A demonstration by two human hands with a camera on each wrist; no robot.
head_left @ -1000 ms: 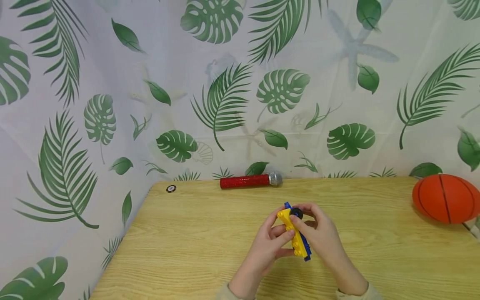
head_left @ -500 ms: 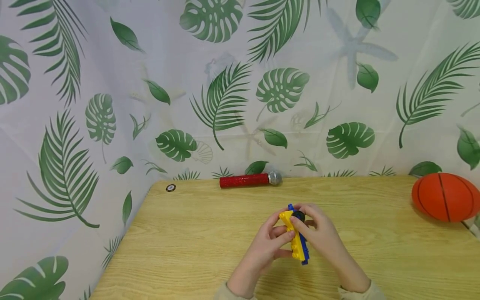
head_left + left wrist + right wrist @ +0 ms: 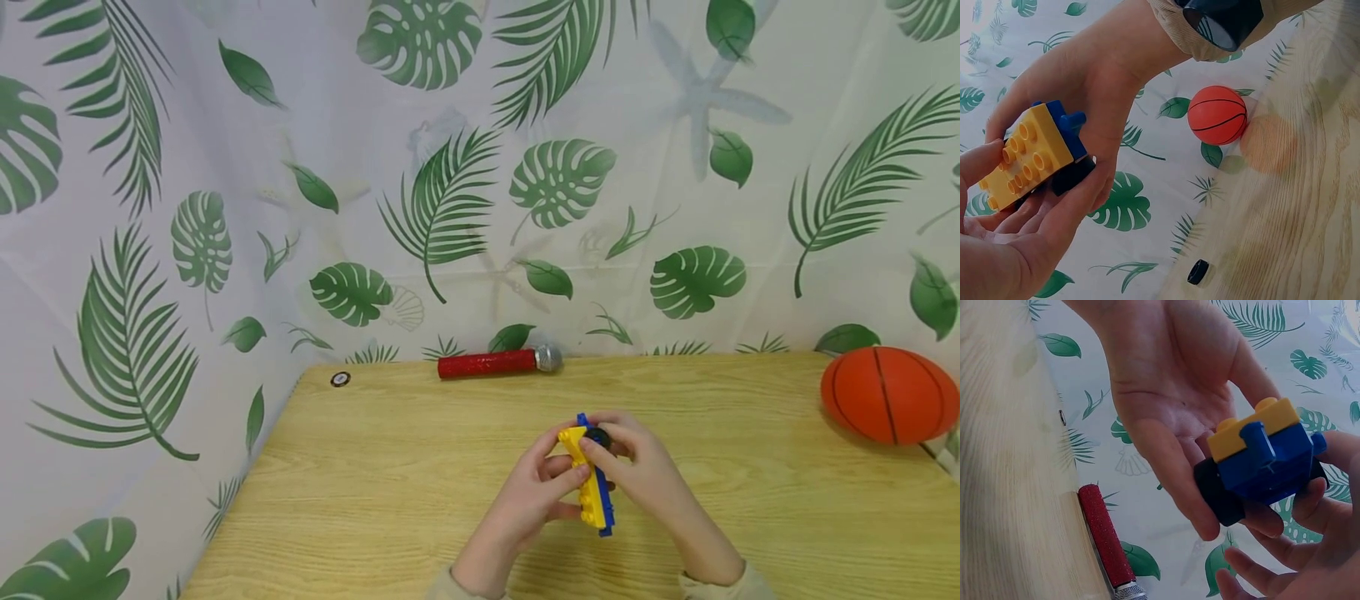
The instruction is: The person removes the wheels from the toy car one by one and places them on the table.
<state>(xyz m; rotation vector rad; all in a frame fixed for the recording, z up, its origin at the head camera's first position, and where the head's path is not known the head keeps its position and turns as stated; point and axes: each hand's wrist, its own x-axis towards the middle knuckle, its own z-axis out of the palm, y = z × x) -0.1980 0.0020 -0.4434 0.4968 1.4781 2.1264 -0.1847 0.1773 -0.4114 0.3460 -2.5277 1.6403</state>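
Note:
Both hands hold a toy car [image 3: 592, 496] over the table's front middle. Its studded yellow top sits on a blue base with black wheels. My left hand [image 3: 525, 492] grips it from the left, thumb on the yellow side. From the right, my right hand [image 3: 645, 471] holds the far end, its thumb by a black wheel [image 3: 597, 437]. The left wrist view shows the yellow studs [image 3: 1038, 160] and a blue peg [image 3: 1073, 120] at one end. A blue upright piece [image 3: 1259, 445] at the end of the car shows in the right wrist view.
A red microphone [image 3: 487, 364] with a silver head lies along the back edge of the wooden table [image 3: 360, 500]. A small round chip [image 3: 341, 379] is at the back left, an orange ball [image 3: 891, 396] at the right. A leaf-patterned cloth [image 3: 465, 208] hangs behind.
The toy car has tipped a little more upright in the head view, its near end shifting slightly left and down. Both hands keep hold of it.

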